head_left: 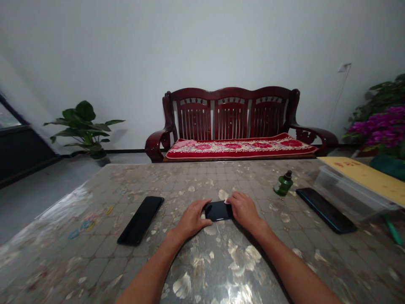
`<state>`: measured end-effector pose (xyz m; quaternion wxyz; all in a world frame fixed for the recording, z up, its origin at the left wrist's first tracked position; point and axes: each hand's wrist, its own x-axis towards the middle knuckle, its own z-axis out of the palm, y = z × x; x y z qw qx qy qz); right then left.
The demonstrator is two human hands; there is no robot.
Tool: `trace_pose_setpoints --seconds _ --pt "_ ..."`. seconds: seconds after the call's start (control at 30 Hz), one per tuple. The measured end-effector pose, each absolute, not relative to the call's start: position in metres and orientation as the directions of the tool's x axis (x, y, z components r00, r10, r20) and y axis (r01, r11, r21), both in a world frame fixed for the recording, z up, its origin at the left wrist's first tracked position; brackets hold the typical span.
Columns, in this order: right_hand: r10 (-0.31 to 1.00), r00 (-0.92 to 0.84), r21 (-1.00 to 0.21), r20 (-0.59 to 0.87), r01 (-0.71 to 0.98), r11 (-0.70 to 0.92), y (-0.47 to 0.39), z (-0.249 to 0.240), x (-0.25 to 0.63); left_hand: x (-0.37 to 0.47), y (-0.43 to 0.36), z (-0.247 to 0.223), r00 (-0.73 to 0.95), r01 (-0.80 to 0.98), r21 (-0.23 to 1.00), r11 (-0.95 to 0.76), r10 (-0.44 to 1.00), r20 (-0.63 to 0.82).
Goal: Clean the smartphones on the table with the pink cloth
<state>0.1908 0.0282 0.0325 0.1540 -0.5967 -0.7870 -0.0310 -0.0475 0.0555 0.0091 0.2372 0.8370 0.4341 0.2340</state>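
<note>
A black smartphone (pixel 218 210) lies crosswise on the table in front of me, its dark glossy screen facing up. My left hand (pixel 193 216) grips its left end, thumb along the near edge and fingers at the far edge. Over the right end rests my right hand (pixel 243 207), fingers curled together. A small white scrap, like tissue or cloth (pixel 225 202), pokes out from under those fingertips at the phone's far right corner. Most of that scrap is hidden by the hand.
Other black phones lie at left (pixel 141 220) and right (pixel 325 210). A small green bottle (pixel 283 184) stands near a clear plastic box (pixel 344 192) with a yellow sheet (pixel 367 175) on top. Colourful bands (pixel 88 221) lie left. Beyond the patterned table (pixel 202 270) is a wooden bench (pixel 229 114).
</note>
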Motion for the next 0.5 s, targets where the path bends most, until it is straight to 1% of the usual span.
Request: trace_pose_setpoints --seconds 0.07,0.13,0.27,0.33,0.5 --pt "0.947 -0.178 -0.130 0.268 0.967 0.219 0.029 0.034 0.195 -0.047 0.055 0.011 0.520 0.625 0.587 -0.515 0.835 0.178" --pt "0.951 -0.166 -0.139 0.260 0.969 0.207 0.029 0.034 0.195 -0.046 0.054 0.013 0.526 0.631 0.573 -0.523 0.831 0.180" --pt "0.916 -0.291 -0.169 0.276 0.924 0.344 0.027 0.030 0.183 -0.044 0.054 0.014 0.533 0.638 0.554 -0.536 0.826 0.184" --pt "0.904 -0.321 -0.166 0.282 0.912 0.376 0.026 0.029 0.181 -0.044 0.055 0.013 0.537 0.651 0.536 -0.537 0.825 0.174" --pt "0.940 -0.204 -0.132 0.272 0.960 0.247 0.029 0.029 0.189 -0.045 0.057 0.012 0.548 0.692 0.487 -0.534 0.827 0.128"
